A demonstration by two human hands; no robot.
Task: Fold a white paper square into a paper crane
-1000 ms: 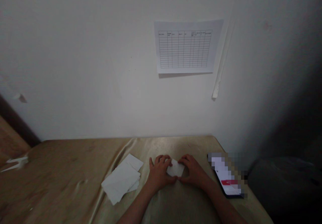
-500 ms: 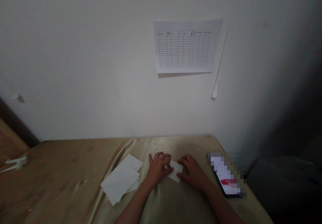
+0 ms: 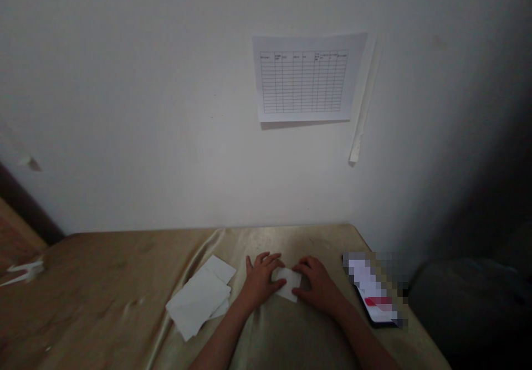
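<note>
A small white piece of paper (image 3: 287, 286) lies on the cloth-covered table between my two hands. My left hand (image 3: 262, 278) holds its left side, with the thumb on the paper and the other fingers curved around the far corner. At the right edge, my right hand (image 3: 316, 284) grips the same piece between thumb and fingertips. To the left of my left forearm, several white sheets of paper (image 3: 199, 298) lie in a loose, overlapping pile.
A phone (image 3: 374, 298), partly blurred out, lies near the right edge of the table (image 3: 103, 281). Behind it rises a white wall bearing a printed table sheet (image 3: 305, 79) and a hanging paper strip (image 3: 361, 121). White scraps (image 3: 27, 271) are at far left.
My left index finger has moved from a pinch near the thumb to the paper's far edge, so more of the paper shows. My right hand has barely moved.
</note>
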